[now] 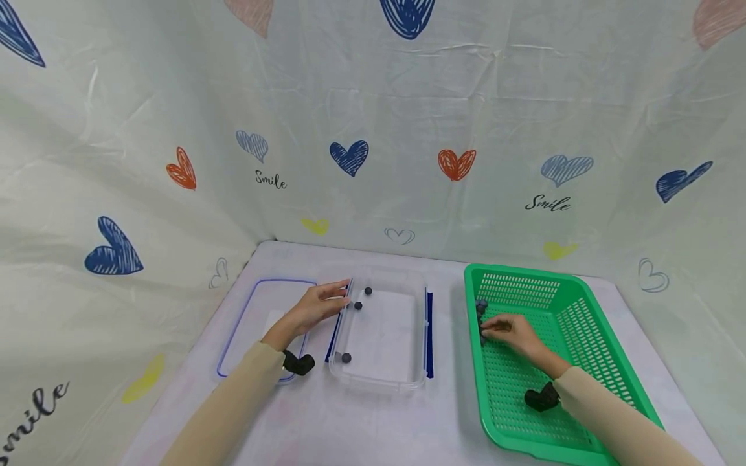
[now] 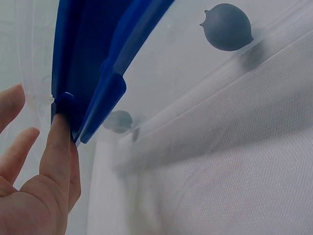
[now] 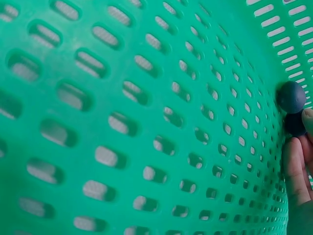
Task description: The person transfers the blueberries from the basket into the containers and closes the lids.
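Green basket (image 1: 507,382): moulded plastic, slotted through floor and walls, to the right on the table (image 1: 326,421); dark berries (image 1: 481,304) cluster inside against its left wall.
Right hand (image 1: 511,333): thumb and finger appear to pinch the lower berry (image 3: 295,124); the upper berry (image 3: 291,97) sits just above, touching it.
Pinch to use: light fingertip pressure should do, since the smooth round skin would likely slip or bruise under a hard squeeze; rolling the berry away from its neighbour first would free it cleanly.
Wall side: the slotted wall leaves little room behind the berries, so coming in from the basket's middle seems best.
Left hand (image 1: 315,307): fingers extended and apart, gripping nothing that shows; one fingertip meets the blue flap (image 2: 90,63) at the left of the clear container (image 1: 379,385). A gentle touch there should steady the light box without tipping it.
Loose berries (image 1: 358,305): three on the container's floor, two near its far left corner, one near its near left corner; round and dark, liable to roll.
Container build: transparent rectangular walls, stiff blue flaps hanging along both long sides.
Lid (image 1: 262,317): flat, see-through, blue-edged, lying left of the container, partly behind the left forearm.
Cloth: fine woven texture on the white table covering.
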Demonstrator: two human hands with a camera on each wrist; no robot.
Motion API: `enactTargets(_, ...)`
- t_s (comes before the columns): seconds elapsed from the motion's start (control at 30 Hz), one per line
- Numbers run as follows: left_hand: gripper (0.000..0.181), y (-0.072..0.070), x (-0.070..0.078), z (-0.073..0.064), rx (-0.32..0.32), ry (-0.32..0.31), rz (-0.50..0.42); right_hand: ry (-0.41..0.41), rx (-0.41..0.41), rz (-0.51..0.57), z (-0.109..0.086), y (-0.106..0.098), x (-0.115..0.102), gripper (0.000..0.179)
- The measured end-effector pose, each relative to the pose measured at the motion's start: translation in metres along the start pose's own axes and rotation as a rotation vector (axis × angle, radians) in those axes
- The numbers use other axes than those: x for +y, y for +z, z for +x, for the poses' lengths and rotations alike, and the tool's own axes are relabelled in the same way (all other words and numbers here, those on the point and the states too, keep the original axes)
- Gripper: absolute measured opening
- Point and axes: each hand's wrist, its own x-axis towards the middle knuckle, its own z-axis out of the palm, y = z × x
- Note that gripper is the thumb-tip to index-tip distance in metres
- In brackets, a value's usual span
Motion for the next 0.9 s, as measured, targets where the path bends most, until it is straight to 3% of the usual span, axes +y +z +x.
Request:
enactTargets(0.33,0.061,0.001,-0.001,-0.001,-0.011,-0.004,-0.012,0.018,0.012,0.006,0.000,-0.002,0.000,0.019)
enactTargets(0.9,0.061,0.001,0.004,-0.002,-0.003,-0.013,0.003,0.046,0.058,0.010,0.002,-0.021,-0.022,0.026)
